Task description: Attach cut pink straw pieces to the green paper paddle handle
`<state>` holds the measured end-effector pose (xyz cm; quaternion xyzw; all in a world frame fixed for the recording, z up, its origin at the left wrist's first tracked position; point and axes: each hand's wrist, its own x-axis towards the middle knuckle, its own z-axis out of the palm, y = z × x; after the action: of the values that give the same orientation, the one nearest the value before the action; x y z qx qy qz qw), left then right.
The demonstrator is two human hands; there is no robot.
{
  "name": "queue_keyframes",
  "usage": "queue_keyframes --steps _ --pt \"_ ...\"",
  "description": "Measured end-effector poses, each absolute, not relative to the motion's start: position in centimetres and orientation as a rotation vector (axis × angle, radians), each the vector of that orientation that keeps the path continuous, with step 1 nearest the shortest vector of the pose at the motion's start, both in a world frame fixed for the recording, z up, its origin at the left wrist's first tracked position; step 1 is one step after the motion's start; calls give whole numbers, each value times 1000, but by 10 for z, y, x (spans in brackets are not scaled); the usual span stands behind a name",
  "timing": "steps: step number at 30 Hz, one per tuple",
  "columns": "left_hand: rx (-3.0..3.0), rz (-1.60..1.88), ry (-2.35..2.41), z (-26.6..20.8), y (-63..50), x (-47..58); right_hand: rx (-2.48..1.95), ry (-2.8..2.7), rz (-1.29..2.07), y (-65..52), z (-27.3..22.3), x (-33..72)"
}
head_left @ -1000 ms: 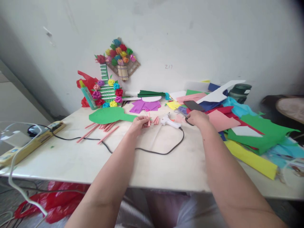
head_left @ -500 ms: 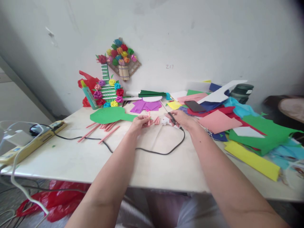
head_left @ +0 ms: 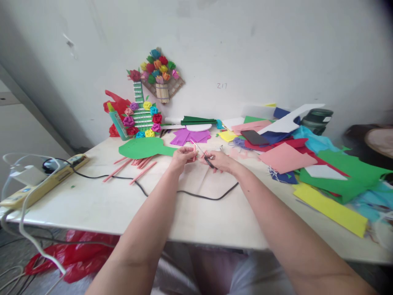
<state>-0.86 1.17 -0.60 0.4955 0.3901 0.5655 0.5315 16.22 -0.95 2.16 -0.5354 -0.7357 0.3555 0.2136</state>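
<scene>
Pinched in the fingers of my left hand is a thin pink paper roll, held upright. My right hand grips scissors with dark handles, and their blades point up and left near the top of that roll. I cannot tell whether the blades touch it. Small pink bits show close to my right fingers, partly covered by them. Left of my left hand lies a green paper shape, with several longer pink paper rolls in front of it.
A black cord loops across the table from the power strip. Purple paper, a phone and coloured sheets lie behind and right. A glue bottle leans near a flower-decorated guitar shape.
My right hand has moved left with the scissors, bringing the blades close to the pink paper roll. The white object beside that hand is now hidden. My left hand stays nearly in place.
</scene>
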Motion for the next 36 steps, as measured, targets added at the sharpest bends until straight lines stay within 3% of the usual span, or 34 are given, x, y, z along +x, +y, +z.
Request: queue_keyframes --steps 12,25,36 --pt "1213 1359 1019 -6 14 -8 -1302 -1958 1029 -4 7 159" --pt "1139 1246 761 -9 18 -18 -1220 -1849 1127 -6 8 159" --pt "1170 1305 741 -7 14 -9 -1236 -1926 1012 -8 7 153"
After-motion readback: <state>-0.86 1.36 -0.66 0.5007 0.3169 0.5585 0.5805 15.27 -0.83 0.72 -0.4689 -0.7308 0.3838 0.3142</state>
